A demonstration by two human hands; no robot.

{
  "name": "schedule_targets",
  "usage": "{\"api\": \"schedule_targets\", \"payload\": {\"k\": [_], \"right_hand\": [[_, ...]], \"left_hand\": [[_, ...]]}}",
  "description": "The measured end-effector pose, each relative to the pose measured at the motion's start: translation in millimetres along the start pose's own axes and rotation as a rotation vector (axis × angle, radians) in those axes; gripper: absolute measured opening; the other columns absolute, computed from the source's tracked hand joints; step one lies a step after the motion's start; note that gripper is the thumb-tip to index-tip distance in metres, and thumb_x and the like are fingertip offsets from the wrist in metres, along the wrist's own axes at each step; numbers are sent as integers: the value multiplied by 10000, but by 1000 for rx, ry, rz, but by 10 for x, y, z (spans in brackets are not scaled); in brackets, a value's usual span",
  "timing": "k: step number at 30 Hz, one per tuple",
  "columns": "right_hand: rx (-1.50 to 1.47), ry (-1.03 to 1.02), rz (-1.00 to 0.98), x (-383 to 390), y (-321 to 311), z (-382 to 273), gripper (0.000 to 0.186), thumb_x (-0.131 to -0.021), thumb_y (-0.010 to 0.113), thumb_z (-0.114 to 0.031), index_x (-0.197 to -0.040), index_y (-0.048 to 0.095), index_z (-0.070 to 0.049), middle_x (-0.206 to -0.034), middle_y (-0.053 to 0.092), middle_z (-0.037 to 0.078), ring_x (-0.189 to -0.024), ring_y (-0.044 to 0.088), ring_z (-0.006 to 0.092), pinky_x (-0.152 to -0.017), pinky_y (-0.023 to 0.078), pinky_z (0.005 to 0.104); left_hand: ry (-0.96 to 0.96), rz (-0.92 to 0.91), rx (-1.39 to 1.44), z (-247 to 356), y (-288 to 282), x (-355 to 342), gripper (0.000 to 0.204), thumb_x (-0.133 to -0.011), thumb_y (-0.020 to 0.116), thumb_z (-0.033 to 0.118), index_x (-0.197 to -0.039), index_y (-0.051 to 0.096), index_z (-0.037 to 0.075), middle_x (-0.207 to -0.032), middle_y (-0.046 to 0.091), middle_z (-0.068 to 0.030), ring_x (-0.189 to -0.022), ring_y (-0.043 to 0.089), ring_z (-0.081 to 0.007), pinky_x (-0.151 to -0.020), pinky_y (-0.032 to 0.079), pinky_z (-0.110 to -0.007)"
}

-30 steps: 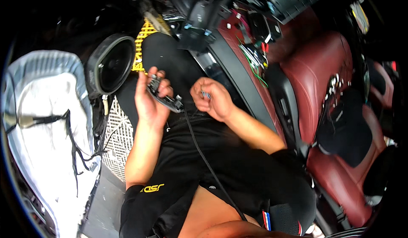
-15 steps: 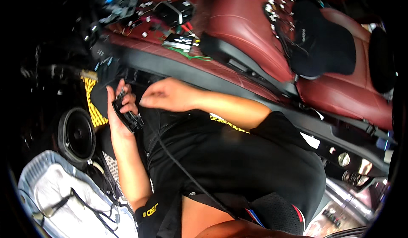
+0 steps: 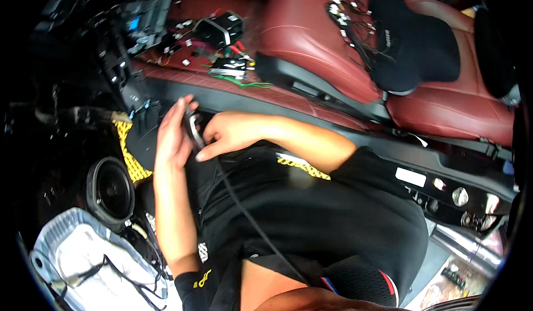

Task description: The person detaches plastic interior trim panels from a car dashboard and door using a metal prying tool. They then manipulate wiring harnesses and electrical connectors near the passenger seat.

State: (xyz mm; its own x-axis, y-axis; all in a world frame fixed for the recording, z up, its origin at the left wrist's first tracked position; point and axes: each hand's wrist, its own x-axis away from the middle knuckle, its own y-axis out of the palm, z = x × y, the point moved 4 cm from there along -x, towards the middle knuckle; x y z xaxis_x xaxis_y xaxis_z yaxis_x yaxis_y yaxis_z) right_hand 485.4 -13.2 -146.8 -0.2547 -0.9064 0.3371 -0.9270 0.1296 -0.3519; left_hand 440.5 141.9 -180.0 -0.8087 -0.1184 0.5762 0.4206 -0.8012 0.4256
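A small black plastic part with a shiny edge is held between my hands, seen nearly edge-on and slightly blurred. My left hand grips it from the left side, its fingers long against the back of the part. From the right, my right hand bends its fingers and thumb onto the part's other side. Its fingertips are partly hidden, as is most of the part's face. Below both hands is the dark cloth of my shirt, with a thin black cord running across it.
A round speaker stands at left, above a pale plastic-lined bin with black cables. Beyond the sill are a red seat, loose connectors, a black boxy device and a green wire.
My right hand has come onto the black plastic part, from being apart from it. My left hand has turned the part from its open, detailed side to edge-on. The view has shifted a little.
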Motion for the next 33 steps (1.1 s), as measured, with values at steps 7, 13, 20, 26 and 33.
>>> {"api": "schedule_targets", "payload": {"k": [7,13,20,26,33], "right_hand": [[-169,87,-100,118,-196,211,454,-913,765,-440,-945,733,12,-724,645,29,-697,560,108,-627,442,308],[-569,19,52,-29,-320,322,433,-909,798,-375,-1118,732,-1,-925,703,12,-835,593,78,-750,485,278],[-697,286,575,-366,-1042,459,417,-933,749,-486,-800,604,-118,-597,443,-87,-488,326,33,-427,210,244],[-186,220,1220,-1028,-1936,1566,667,-889,756,-492,-1285,661,36,-891,676,87,-788,630,182,-699,494,314],[-473,584,1616,-1001,-1853,2244,631,-816,820,-406,-1209,683,69,-1186,706,295,-1139,680,428,-988,515,470]], "left_hand": [[25,-296,160,86,199,-174,431,-1062,585,303,-1406,567,44,-1277,669,-137,-1176,661,-273,-994,558,-396],[143,-96,290,24,66,-501,392,-1062,574,187,-1425,518,52,-1304,659,-134,-1213,644,-254,-1055,531,-406],[112,88,226,-22,-63,-489,563,-1050,580,434,-1487,451,102,-1429,582,-105,-1179,638,-248,-993,532,-385],[96,57,132,-103,-240,-311,501,-1071,556,382,-1470,490,85,-1392,622,-99,-1147,645,-210,-951,533,-354],[126,117,114,-280,-584,173,439,-1082,535,311,-1431,531,46,-1333,656,-103,-1066,669,-182,-886,553,-318]]}}
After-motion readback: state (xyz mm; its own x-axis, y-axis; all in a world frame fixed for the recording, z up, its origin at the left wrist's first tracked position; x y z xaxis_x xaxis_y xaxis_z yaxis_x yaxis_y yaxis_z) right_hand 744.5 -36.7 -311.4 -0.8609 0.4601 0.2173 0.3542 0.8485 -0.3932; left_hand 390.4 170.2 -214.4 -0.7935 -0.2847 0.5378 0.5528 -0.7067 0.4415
